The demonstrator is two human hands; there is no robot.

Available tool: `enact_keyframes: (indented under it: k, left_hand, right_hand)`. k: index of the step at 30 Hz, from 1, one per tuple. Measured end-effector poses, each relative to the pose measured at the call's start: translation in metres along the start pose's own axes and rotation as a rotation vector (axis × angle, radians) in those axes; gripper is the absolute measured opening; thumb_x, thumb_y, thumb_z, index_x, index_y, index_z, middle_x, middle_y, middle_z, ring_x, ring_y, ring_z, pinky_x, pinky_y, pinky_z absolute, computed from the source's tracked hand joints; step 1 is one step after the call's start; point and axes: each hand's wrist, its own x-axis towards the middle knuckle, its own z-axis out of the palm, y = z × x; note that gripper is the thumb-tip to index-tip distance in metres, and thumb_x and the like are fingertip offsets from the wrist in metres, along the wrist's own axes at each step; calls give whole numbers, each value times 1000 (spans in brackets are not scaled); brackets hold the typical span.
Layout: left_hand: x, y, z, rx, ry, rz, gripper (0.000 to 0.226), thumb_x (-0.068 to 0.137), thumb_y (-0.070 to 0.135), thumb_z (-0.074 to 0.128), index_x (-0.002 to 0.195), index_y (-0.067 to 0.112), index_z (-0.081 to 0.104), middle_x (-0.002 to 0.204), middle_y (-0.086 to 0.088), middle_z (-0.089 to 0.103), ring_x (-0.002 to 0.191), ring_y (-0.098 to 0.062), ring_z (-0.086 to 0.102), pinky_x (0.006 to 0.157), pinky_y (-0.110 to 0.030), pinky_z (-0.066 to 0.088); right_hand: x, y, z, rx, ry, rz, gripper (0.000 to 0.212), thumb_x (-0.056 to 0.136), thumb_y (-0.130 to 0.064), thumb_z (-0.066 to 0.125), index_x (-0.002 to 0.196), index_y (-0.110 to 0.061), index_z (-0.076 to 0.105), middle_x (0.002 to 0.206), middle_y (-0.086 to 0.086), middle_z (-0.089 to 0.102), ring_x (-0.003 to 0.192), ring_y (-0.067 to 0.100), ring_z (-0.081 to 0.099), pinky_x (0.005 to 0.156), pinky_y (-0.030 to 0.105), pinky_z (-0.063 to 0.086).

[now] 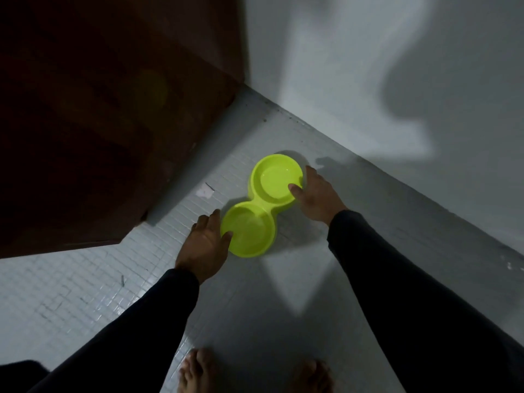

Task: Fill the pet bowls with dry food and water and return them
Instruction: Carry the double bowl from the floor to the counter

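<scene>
Double pet bowl (261,207), lime green and moulded as two round wells joined at a narrow waist, is lying on the pale tiled floor (85,302) near the corner where a dark wooden door (99,109) is meeting the grey wall (354,66). The far well is sitting toward 1 o'clock of the waist and the near well toward 7 o'clock. The left hand (205,245) is gripping the near well at its 8 o'clock rim, thumb hooked over the lip into the well and fingers curled down the outer side. The right hand (313,191) is gripping the far well at its 4 o'clock rim in the same way, thumb inside, fingers wrapped round the outside. One hand at each end is probably keeping the long piece level, which matters if either well is carrying liquid. The far well is showing a faint glossy sheen that may be water; no dry food is showing in either well, though the dim light is making this hard to judge. Whether the bowl is resting fully on the floor or being raised just off it cannot be told. Black sleeves are covering both arms, and two bare feet (195,370) are standing at 6 o'clock. A small scrap of paper (204,192) is lying at 9 o'clock of the bowl. No brand, label or readable writing is showing on the bowl or elsewhere.
</scene>
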Motion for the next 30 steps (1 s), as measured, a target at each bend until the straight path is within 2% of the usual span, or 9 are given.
enact_keyframes:
  k: [4,11,17,22,24,26,28,30]
  left_hand:
    - [0,-5,7,-48,17,-23,80,94,52,39,156,2,32,141,-26,48,125,-43,51,104,-52,46]
    - [9,-15,23,-88,63,8,69,97,50,41,150,6,38,118,-25,59,105,-44,59,88,-48,51]
    - [12,-17,28,-135,107,46,72,94,55,35,153,13,40,116,-22,61,103,-43,60,88,-47,51]
    - [17,-19,30,-132,101,37,63,95,36,41,150,7,44,116,-25,63,101,-45,60,85,-48,51]
    - [17,-17,29,-148,117,26,62,93,33,40,149,6,45,115,-26,62,99,-45,60,84,-48,50]
    - [16,-15,27,-169,144,28,61,93,31,38,149,7,45,113,-26,60,95,-45,60,84,-48,50]
    - [17,-13,23,-195,165,29,58,96,29,36,150,9,44,114,-26,58,94,-44,60,84,-48,51]
    - [20,-12,21,-194,184,25,49,104,21,39,151,11,43,117,-26,55,96,-44,60,85,-48,51]
  right_hand:
    - [14,-1,12,33,32,12,73,104,-30,53,157,3,15,155,30,33,142,41,36,110,36,27]
    - [29,3,24,-1,57,26,69,105,-24,48,157,3,12,156,31,32,141,43,36,110,41,31]
    - [33,12,26,-50,96,-2,62,103,-12,47,156,5,19,150,33,39,136,46,41,105,42,35]
    - [31,15,28,7,127,-16,60,100,-8,49,154,2,26,144,32,47,129,47,47,99,41,38]
    - [27,14,28,70,144,-4,58,96,-4,51,151,1,33,138,32,52,123,48,50,94,40,39]
    - [20,11,25,145,164,18,59,87,-13,49,144,-2,42,129,31,56,117,46,53,87,38,39]
    - [15,11,24,198,194,23,74,70,-24,42,141,-5,46,125,30,57,114,44,54,86,37,39]
    - [13,13,22,217,201,51,85,63,-28,40,146,-12,44,129,29,56,117,43,53,91,36,41]
